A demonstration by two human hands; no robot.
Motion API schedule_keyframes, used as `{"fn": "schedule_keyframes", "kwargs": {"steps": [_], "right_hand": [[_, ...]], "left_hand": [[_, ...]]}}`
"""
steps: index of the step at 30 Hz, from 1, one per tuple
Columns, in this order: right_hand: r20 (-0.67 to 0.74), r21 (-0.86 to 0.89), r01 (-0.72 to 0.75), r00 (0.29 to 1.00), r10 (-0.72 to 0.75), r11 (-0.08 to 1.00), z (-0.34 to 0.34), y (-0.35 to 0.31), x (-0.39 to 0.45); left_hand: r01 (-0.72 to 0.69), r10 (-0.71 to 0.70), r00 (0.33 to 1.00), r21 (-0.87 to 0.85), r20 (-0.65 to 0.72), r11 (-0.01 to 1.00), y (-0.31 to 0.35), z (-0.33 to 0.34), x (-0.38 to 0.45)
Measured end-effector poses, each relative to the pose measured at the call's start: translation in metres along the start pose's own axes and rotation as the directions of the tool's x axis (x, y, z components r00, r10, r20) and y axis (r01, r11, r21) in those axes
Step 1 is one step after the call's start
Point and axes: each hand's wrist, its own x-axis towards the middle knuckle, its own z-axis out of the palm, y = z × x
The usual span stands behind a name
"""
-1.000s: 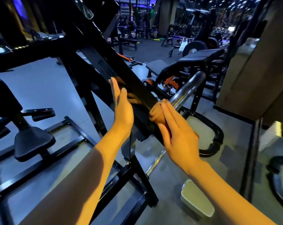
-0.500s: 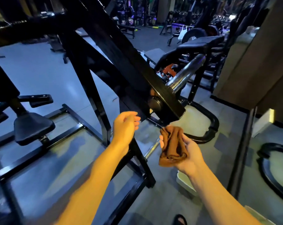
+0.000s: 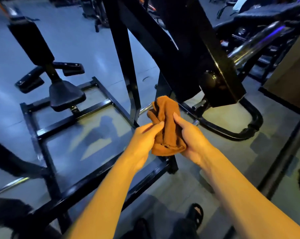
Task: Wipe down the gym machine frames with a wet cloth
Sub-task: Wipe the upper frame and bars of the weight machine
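Note:
A bunched orange-brown cloth (image 3: pixel 166 125) is held between both hands at the middle of the view, off the machine. My left hand (image 3: pixel 142 137) pinches its left side with thumb and fingers. My right hand (image 3: pixel 191 135) cups it from the right, thumb pressed on top. Behind the cloth stands the black gym machine frame (image 3: pixel 194 54), a wide slanted beam with a round knob near its lower end. Thinner black uprights (image 3: pixel 126 66) run beside it.
The frame's black floor rails (image 3: pixel 73 118) spread out at left, with a padded seat (image 3: pixel 64 95) and back pad (image 3: pixel 30 42) above them. A chrome bar (image 3: pixel 256 44) juts out at upper right. A curved black foot tube (image 3: pixel 249 128) lies right. My sandalled foot (image 3: pixel 194 214) shows below.
My right hand took the cloth off the slanted beam and drew it down and back. My left hand left the beam and now grips the cloth too. The view tilted downward.

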Motion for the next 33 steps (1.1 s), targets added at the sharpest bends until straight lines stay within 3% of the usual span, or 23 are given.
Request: {"fn": "schedule_keyframes", "kwargs": {"steps": [2, 4, 6, 8, 14, 18, 20, 22, 24, 26, 30, 33], "right_hand": [[-0.052, -0.187, 0.156, 0.984, -0.168, 0.97, 0.004, 0.008, 0.002], [-0.066, -0.257, 0.282, 0.949, -0.308, 0.924, 0.006, 0.012, 0.002], [0.096, -0.279, 0.28, 0.96, -0.263, 0.919, 0.011, 0.014, 0.001], [0.131, -0.302, 0.223, 0.973, -0.191, 0.927, 0.018, 0.016, -0.002], [-0.012, -0.126, 0.174, 0.984, -0.177, 0.977, 0.017, 0.011, 0.0], [0.027, -0.07, 0.162, 0.987, -0.16, 0.984, 0.025, 0.005, -0.007], [0.028, -0.034, 0.137, 0.99, -0.136, 0.99, 0.03, 0.002, -0.01], [0.038, 0.013, 0.103, 0.994, -0.104, 0.995, 0.034, -0.001, -0.012], [0.033, 0.069, 0.036, 0.999, -0.038, 0.997, 0.036, -0.004, -0.012], [0.018, 0.122, -0.019, 1.0, 0.017, 0.992, 0.037, -0.005, -0.012], [-0.035, 0.2, -0.02, 0.999, 0.027, 0.98, 0.036, -0.011, -0.008], [-0.095, 0.219, -0.025, 0.994, 0.047, 0.975, 0.035, -0.012, -0.005]], "left_hand": [[-0.059, 0.062, 0.997, 0.06, -0.041, 0.996, 0.002, -0.006, -0.002], [-0.133, 0.15, 0.987, 0.21, -0.063, 0.968, 0.005, -0.011, -0.004], [-0.194, 0.218, 0.975, 0.329, -0.037, 0.924, 0.009, -0.016, -0.009], [-0.214, 0.235, 0.972, 0.351, -0.016, 0.912, 0.015, -0.021, -0.014], [-0.119, 0.134, 0.936, 0.065, -0.326, 0.991, 0.013, -0.06, 0.004], [-0.014, -0.009, 0.945, -0.067, -0.327, 0.998, 0.002, -0.065, 0.006], [-0.01, 0.001, 0.935, -0.021, -0.354, 1.0, -0.003, -0.059, 0.0], [-0.068, 0.1, 0.959, 0.128, -0.267, 0.989, -0.004, -0.047, -0.01], [-0.144, 0.146, 0.989, 0.137, -0.004, 0.98, -0.001, -0.032, -0.022], [-0.225, 0.19, 0.963, 0.185, 0.189, 0.957, -0.005, -0.019, -0.026], [-0.287, 0.261, 0.958, 0.316, 0.121, 0.904, -0.016, -0.016, -0.014], [-0.2, 0.18, 0.973, 0.146, 0.143, 0.969, -0.019, -0.018, -0.013]]}}
